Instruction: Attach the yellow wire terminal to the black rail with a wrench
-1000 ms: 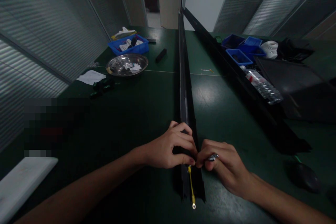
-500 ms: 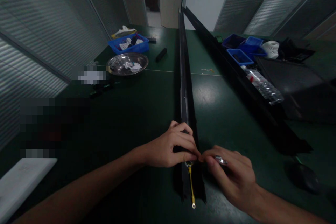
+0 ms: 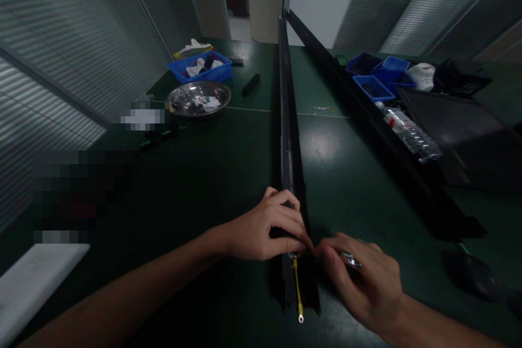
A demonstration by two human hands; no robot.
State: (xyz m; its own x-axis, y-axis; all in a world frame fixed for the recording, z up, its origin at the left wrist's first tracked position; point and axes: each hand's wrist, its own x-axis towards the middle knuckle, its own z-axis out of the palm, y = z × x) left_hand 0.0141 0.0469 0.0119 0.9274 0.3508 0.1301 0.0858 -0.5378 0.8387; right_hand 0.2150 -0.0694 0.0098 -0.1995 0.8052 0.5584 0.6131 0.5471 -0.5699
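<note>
A long dark channel-shaped bar (image 3: 287, 160) runs from near me toward the far end of the green table. My left hand (image 3: 271, 225) rests over its near part, fingers bent and pressed on it, thumb and forefinger together by its right edge. Below that hand a short yellow wire (image 3: 298, 291) with a ring terminal lies along the bar. Just right of the bar, my right hand (image 3: 362, 277) is closed round a shiny metal tool (image 3: 351, 259), mostly hidden in the palm. Its fingertips are close to those of my left hand.
A second dark bar (image 3: 379, 130) slants along the right, beside a plastic bottle (image 3: 411, 133) and small blue trays (image 3: 373, 88). At the left are a metal bowl (image 3: 183, 99), a blue basket (image 3: 220, 72) and a white board (image 3: 41, 283). A mouse (image 3: 475, 277) lies at right.
My right hand has shifted slightly right with the metal tool, which is now tilted more. My left hand stays almost where it was on the bar.
</note>
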